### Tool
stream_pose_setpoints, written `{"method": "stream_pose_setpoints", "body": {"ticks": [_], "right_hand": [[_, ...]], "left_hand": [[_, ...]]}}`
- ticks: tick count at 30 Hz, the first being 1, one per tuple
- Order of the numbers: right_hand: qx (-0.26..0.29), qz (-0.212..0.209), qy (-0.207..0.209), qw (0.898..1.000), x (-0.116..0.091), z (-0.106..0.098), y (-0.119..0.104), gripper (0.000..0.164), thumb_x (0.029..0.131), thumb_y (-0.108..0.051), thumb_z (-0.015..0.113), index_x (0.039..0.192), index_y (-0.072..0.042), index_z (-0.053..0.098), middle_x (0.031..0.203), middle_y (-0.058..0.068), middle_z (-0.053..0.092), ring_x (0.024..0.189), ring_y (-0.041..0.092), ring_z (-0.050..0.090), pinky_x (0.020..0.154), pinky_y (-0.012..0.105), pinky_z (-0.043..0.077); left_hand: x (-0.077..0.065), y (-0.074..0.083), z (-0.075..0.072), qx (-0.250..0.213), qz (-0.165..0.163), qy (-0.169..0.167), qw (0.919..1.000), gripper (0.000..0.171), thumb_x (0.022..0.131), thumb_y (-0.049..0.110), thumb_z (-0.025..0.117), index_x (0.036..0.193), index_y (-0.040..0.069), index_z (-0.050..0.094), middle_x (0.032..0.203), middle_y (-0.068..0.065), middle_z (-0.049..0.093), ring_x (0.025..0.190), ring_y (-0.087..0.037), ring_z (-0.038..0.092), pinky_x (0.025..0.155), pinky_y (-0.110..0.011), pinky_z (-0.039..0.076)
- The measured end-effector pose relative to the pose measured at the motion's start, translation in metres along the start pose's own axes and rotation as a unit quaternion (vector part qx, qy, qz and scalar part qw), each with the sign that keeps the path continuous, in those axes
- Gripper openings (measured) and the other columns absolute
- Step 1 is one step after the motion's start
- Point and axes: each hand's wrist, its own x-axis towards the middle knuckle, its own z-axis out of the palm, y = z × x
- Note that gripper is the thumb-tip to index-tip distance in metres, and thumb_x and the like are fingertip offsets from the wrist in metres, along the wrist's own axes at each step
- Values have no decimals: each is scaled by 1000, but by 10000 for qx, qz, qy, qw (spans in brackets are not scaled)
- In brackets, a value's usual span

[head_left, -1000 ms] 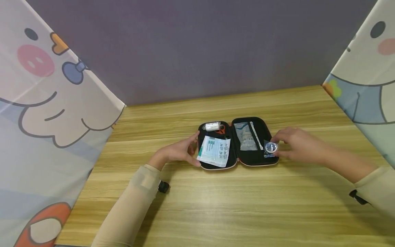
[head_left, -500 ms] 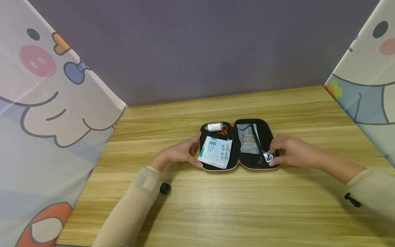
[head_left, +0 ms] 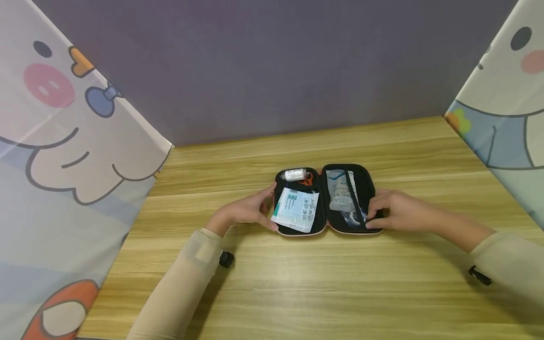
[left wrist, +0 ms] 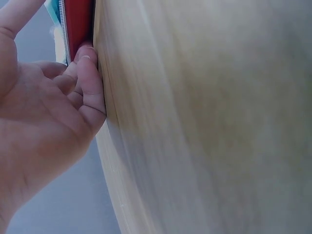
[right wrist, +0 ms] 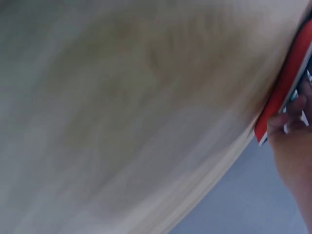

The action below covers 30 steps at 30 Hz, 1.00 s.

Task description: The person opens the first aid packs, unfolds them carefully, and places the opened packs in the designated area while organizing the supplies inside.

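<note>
An opened first-aid case (head_left: pixel 325 227), black inside and red outside, lies flat on the wooden table (head_left: pixel 297 288). At its left side, my left hand (head_left: pixel 244 208) holds the edge, thumb near the front corner; the left wrist view shows curled fingers against the red shell (left wrist: pixel 78 27). In the right half, my right hand (head_left: pixel 393 208) pinches a small clear packet (head_left: pixel 352 218) with a roll of tape in it. That packet lies partly beneath the slanting black elastic strap (head_left: pixel 353 193); the fingers hide its right end.
White-and-green packets (head_left: pixel 296 210) fill the left half, below a wrapped bandage roll (head_left: pixel 294 174) and orange-handled scissors (head_left: pixel 308 179). A clear bag (head_left: pixel 341 191) lies under the strap. A grey wall (head_left: pixel 276 71) rises behind the table.
My right hand has moved left and slightly down, sliding the tape packet from the case's right edge to beneath the strap. The left hand has stayed at the case's left edge.
</note>
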Motion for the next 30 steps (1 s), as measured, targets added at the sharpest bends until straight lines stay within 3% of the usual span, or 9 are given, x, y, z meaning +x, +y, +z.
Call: {"method": "stream_pose_setpoints", "body": {"ticks": [5, 8, 12, 18, 24, 30], "right_hand": [[-96, 16, -269, 9996, 2, 3, -3, 24, 86, -13, 88, 97, -32, 79, 103, -22, 68, 93, -1, 56, 88, 24, 50], [-67, 162, -409, 9990, 2, 2, -3, 24, 88, -9, 86, 99, -29, 78, 105, -17, 68, 94, -1, 58, 81, 29, 55], [-85, 472, -199, 9986, 5, 2, -3, 29, 86, -3, 86, 93, -26, 70, 92, -18, 60, 81, -4, 53, 69, 24, 50], [-314, 1072, 28, 9937, 10, -1, -5, 24, 87, -9, 88, 100, -19, 71, 86, -15, 60, 79, -2, 52, 66, 25, 48], [-692, 1154, 166, 9908, 17, -8, -9, 19, 89, -11, 86, 103, -17, 74, 87, -13, 62, 79, 0, 54, 67, 25, 49], [-843, 1088, 310, 9900, 40, -25, -18, 15, 92, -13, 84, 105, -15, 75, 87, -12, 66, 78, 0, 55, 65, 25, 48]], "left_hand": [[0, -3, 1, -12, -8, -7, 10000, 136, 80, 29, 96, 173, 27, -3, 171, -9, 29, 121, -27, 49, 107, -42, 45], [0, -4, 2, -5, -8, -12, 10000, 136, 81, 31, 95, 173, 28, -4, 175, -9, 23, 128, -28, 49, 113, -46, 44], [0, -2, 2, 22, 15, -30, 10000, 136, 81, 33, 95, 172, 27, -6, 179, -9, 14, 132, -30, 48, 117, -49, 43], [0, 1, 2, 59, 26, -53, 10000, 136, 82, 31, 95, 172, 25, -7, 178, -10, 16, 127, -29, 47, 113, -45, 43], [1, 2, 1, 12, 51, -57, 10000, 136, 82, 29, 94, 172, 24, -7, 179, -11, 12, 131, -30, 46, 117, -48, 41], [-1, 3, 1, 33, 11, -44, 10000, 136, 82, 30, 94, 173, 24, -7, 180, -13, 10, 137, -33, 46, 122, -51, 39]]}}
